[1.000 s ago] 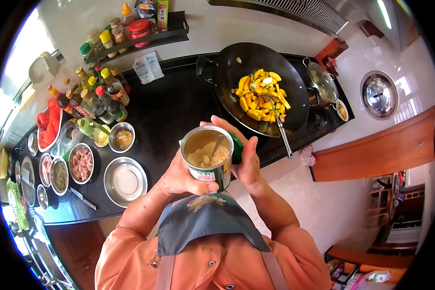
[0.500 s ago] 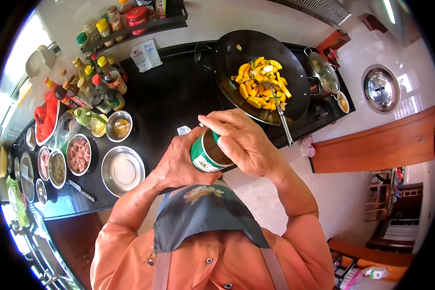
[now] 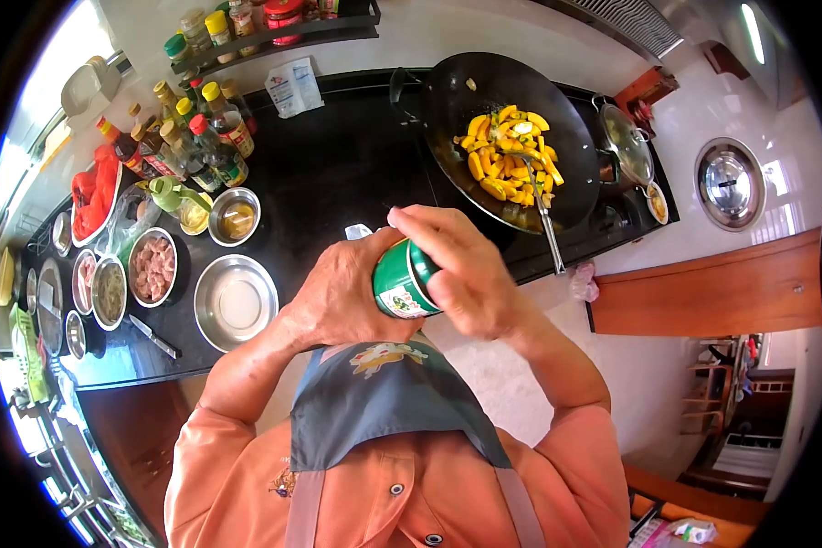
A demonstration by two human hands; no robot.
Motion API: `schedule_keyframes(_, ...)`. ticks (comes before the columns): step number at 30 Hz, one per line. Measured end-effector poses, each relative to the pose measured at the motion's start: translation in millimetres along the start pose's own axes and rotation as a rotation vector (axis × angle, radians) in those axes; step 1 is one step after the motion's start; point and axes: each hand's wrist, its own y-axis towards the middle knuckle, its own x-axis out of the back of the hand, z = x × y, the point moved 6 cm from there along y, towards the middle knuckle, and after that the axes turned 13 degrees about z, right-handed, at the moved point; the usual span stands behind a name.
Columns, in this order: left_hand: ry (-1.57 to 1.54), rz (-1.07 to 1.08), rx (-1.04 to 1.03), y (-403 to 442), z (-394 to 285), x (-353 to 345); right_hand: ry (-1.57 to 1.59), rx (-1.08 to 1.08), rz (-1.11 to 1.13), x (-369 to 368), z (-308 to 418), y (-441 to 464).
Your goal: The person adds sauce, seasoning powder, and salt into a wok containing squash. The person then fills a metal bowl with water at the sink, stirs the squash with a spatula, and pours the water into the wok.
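Head view centres on a green can (image 3: 395, 281) held before the apron (image 3: 388, 402), near the countertop's front edge and tilted toward the right. The left hand (image 3: 338, 285) wraps closely round its side. The right hand (image 3: 464, 274) arches over the mouth, thumb and fingers about the green lid (image 3: 421, 266); whether it sits fully down I cannot tell.

Beyond the hands, dark countertop (image 3: 338, 164) stretches between the bottles and the wok (image 3: 571, 155), giving room ahead. The spatula (image 3: 547, 228) crosses the wok's near rim, its handle reaching the counter edge. To the left, a shallow steel bowl (image 3: 236, 303) and a knife (image 3: 154, 336) lie near that edge.

A second ago the can's mouth and powder showed, with the lid held beside it; now lid and right hand cover them.
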Motion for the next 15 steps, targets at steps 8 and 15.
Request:
schedule_keyframes(8, 0.083, -0.007, -0.085, -5.4, 5.7, -3.0, -0.016, 0.021, -0.017, -21.4, 4.6, -9.4)
schedule_keyframes(15, 0.21, -0.062, -0.004, -16.4, 10.6, -2.6, 0.007, 0.017, 0.067, -32.3, 3.1, 2.2)
